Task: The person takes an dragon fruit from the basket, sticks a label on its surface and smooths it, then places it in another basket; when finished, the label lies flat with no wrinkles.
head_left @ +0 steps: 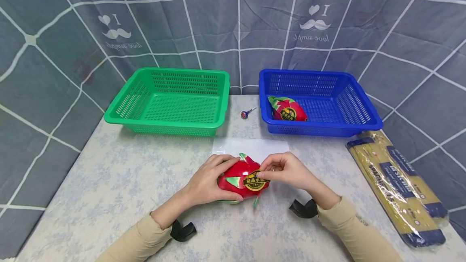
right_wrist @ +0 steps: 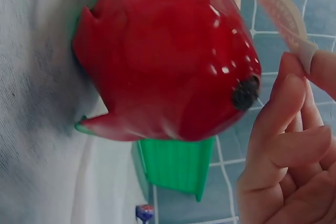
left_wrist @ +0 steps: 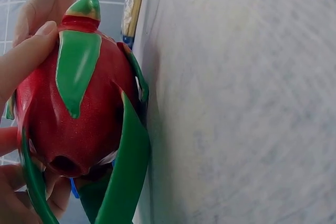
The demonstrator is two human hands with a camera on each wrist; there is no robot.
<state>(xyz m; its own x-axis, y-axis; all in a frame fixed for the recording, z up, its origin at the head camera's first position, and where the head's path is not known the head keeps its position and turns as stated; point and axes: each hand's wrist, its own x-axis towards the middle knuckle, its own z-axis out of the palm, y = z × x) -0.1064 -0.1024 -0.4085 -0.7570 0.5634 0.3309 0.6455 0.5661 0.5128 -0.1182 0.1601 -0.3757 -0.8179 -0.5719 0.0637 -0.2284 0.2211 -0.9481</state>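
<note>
My left hand grips a red toy dragon fruit with green leaf tips, its thumb and fingers spread round the left side. The fruit lies on its side close over the table; its green leaves and dark end hole show in the left wrist view. Between thumb and forefinger, my right hand pinches a black-and-gold sticker at the fruit's right side. In the right wrist view the curved sticker stands apart from the red skin, its pale back showing.
Behind lies a white sheet. A green basket stands back left, a blue basket back right with another stickered dragon fruit inside. A lollipop lies between them. Spaghetti packs lie at the right edge.
</note>
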